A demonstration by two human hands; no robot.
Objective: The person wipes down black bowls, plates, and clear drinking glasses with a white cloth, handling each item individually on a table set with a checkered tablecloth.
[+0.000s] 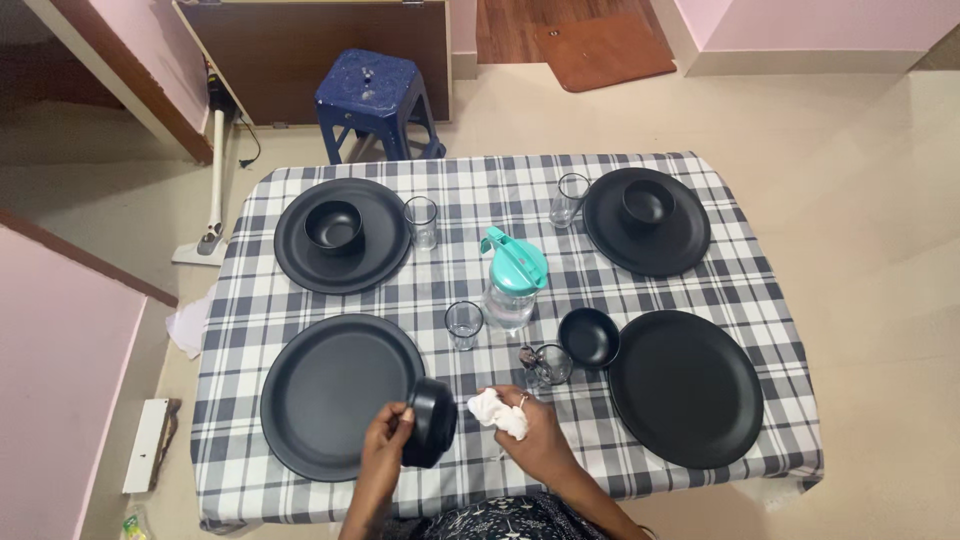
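My left hand (385,435) holds a small black bowl (432,422) tilted on its side, just right of the near-left black plate (335,390). Beside the bowl, my right hand (530,432) grips a crumpled white cloth (496,412). A small glass (549,364) and another black bowl (589,337) stand just beyond my right hand, next to the near-right black plate (686,385).
The low table carries a checked cloth (640,290). A clear jug with a teal lid (513,280) stands mid-table, with a glass (463,324) near it. Two far plates with bowls (342,234) (647,219) each have a glass beside them. A blue stool (375,100) stands behind.
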